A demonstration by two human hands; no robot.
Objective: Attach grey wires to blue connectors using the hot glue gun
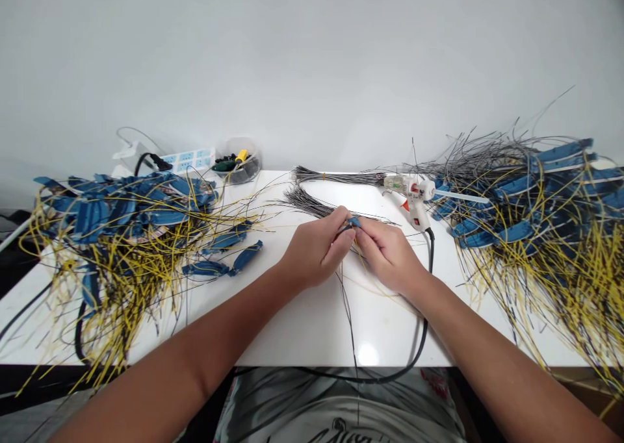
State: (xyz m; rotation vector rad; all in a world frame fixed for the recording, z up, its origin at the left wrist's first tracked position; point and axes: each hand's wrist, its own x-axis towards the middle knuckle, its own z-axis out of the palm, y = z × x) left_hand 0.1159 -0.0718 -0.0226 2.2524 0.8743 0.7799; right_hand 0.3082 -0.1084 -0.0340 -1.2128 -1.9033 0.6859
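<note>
My left hand and my right hand meet above the middle of the white table, fingertips pinched together. Between them is a small blue wrapped piece, mostly covered by my fingers. Thin dark wires hang from it toward the table's front edge, and yellow ones trail under my right hand. Just behind my hands lies a bundle of grey-black wires. A second tied bundle rests farther back. A white glue gun with a glue stick in it lies to the right.
Heaps of blue wrapped pieces with yellow and black wires lie at left and right. A few loose blue pieces sit nearer the middle. Behind stand a power strip and a clear bowl with tools. The glue gun's black cord loops past my right forearm.
</note>
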